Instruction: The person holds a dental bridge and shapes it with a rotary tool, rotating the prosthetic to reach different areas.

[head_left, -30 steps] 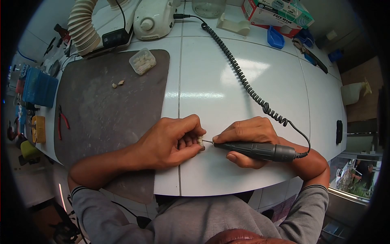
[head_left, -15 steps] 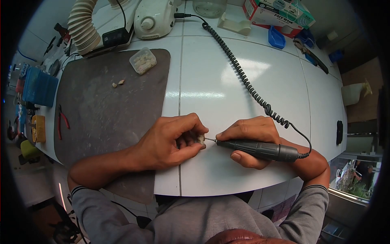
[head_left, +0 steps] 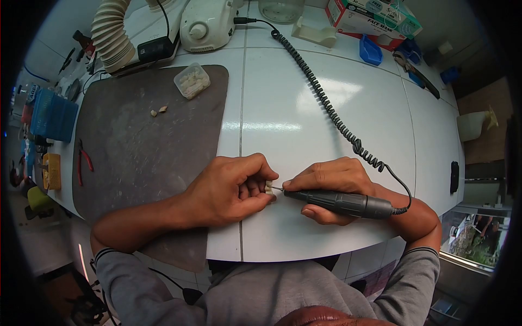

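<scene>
"What's in the hands?"
"The left hand (head_left: 224,190) has a small pale piece (head_left: 268,187) in its grip, at the clock's centre. The right hand's (head_left: 337,176) grip closes around a black handpiece (head_left: 345,202), its thin bit (head_left: 277,188) pointing to nine and reaching the piece. Whether they touch, I can't tell."

"And the surface?"
"A glossy white worktop (head_left: 321,239) with dark seams. A scuffed dark mat (head_left: 141,141) covers its nine-to-ten o'clock side, bearing a clear container (head_left: 190,98) of pale pieces between ten and eleven, two small chips (head_left: 162,109) below it, and red-handled pliers (head_left: 80,165) at nine."

"Where does the cord go?"
"The coiled cord (head_left: 321,98) runs from the handpiece up to a white control unit (head_left: 206,35) at eleven."

"What else is around?"
"A ribbed hose (head_left: 112,41) at ten, a face mask box (head_left: 356,27) and a blue tray (head_left: 371,50) near one, a blue basket (head_left: 54,117) between nine and ten. Towards four, past the worktop's edge, a window (head_left: 470,239) shows greenery."
</scene>
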The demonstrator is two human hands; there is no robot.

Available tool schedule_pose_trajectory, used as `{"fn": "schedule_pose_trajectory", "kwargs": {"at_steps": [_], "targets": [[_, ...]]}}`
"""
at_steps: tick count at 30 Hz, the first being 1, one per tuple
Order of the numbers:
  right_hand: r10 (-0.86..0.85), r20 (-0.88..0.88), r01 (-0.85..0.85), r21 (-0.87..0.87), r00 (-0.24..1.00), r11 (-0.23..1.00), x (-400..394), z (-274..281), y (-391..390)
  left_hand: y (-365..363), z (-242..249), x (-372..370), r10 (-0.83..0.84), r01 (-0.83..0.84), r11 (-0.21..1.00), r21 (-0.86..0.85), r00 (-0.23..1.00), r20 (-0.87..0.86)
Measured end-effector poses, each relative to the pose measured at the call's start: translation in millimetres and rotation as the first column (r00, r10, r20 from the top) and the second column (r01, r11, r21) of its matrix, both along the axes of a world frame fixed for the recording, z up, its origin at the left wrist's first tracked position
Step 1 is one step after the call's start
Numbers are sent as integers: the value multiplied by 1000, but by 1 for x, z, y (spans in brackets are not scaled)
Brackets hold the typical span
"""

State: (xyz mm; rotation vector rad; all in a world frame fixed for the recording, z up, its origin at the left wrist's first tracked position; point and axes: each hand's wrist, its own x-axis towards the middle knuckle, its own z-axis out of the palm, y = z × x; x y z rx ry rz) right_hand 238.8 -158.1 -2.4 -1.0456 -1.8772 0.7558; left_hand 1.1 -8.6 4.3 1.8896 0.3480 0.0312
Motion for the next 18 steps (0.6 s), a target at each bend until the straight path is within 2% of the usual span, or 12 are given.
{"fn": "schedule_pose_trajectory", "kwargs": {"at_steps": [6,18], "targets": [[1,24,1,-67,1000,998,3,4,-1,-1,1,1,-6,6,1000,25,1000,-11],[6,9,-6,-34,1000,999,2,2,0,0,0,2,-25,24,998,65,1000,17]]}}
